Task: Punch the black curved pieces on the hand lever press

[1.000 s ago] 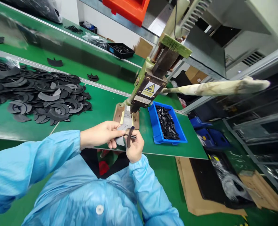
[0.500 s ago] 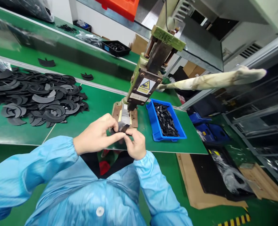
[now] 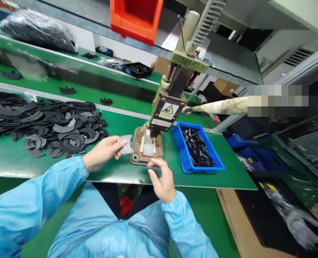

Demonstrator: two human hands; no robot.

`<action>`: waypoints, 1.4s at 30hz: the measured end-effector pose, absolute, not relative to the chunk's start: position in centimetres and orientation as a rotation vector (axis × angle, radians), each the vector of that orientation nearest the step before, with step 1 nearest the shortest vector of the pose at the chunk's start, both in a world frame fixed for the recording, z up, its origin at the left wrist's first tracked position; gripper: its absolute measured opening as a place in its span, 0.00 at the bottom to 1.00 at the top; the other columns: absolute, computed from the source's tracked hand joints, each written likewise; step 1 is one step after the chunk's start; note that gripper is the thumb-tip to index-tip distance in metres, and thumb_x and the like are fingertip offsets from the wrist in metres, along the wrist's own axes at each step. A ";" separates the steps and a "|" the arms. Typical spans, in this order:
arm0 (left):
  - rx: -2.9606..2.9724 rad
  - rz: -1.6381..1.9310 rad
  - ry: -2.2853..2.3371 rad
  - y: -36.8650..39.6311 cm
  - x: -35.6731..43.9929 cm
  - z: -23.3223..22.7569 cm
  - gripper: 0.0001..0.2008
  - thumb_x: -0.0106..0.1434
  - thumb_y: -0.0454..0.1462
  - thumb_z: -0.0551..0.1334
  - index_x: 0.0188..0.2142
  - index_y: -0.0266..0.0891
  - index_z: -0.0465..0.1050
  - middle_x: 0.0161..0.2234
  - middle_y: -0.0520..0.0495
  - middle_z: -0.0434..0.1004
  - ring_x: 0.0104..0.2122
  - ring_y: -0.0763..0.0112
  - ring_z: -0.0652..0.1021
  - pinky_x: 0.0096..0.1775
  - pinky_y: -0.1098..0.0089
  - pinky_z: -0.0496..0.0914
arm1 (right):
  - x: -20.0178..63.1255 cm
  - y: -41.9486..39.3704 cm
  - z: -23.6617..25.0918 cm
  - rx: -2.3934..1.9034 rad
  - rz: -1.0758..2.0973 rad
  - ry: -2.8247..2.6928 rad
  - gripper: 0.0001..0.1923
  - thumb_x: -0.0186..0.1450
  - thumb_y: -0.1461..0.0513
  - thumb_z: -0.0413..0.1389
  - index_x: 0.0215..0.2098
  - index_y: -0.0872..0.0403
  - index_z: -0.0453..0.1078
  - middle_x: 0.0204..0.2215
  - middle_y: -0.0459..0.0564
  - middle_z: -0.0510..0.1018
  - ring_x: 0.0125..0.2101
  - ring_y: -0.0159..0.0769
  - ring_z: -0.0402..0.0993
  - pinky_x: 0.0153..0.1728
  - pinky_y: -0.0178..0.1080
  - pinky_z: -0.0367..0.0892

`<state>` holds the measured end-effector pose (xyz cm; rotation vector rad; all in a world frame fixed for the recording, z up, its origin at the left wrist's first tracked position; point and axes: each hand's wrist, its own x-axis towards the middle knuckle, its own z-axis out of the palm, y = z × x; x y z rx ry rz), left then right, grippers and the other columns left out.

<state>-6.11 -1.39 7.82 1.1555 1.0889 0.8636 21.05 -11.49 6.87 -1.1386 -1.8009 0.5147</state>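
Note:
My left hand [image 3: 105,151] pinches a grey, flat curved piece [image 3: 126,145] between thumb and fingers, just left of the press base. My right hand [image 3: 162,179] hovers over the bench's front edge, thumb and forefinger apart, with nothing visible between them. Ahead of both hands stands a hand press [image 3: 165,107] with a yellow warning label and a long, pale wrapped lever [image 3: 218,106]. On its brown base plate [image 3: 137,157] sits a grey metal fixture [image 3: 148,145] edged with yellowish strips.
A heap of dark curved pieces [image 3: 59,125] covers the bench at the left. Right of the press, a blue bin [image 3: 185,166] holds many small black parts. Above hangs an orange bin [image 3: 137,21]. Behind are a black tray [image 3: 137,73] and a large plastic bag [image 3: 37,32].
My hands were together on a dark piece before the press. They have separated: the left has moved left with the curved piece, the right has opened. The view has shifted too.

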 end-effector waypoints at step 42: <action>1.571 1.074 1.196 9.1 -2.4 -1.9 0.28 0.59 0.62 0.67 0.40 0.40 0.77 0.32 0.48 0.79 0.33 0.65 0.77 0.39 0.65 0.73 | 42.2 1.0 9.4 -2.600 0.479 -1.797 0.21 0.72 0.49 0.58 0.54 0.55 0.73 0.51 0.53 0.80 0.50 0.38 0.79 0.53 0.49 0.78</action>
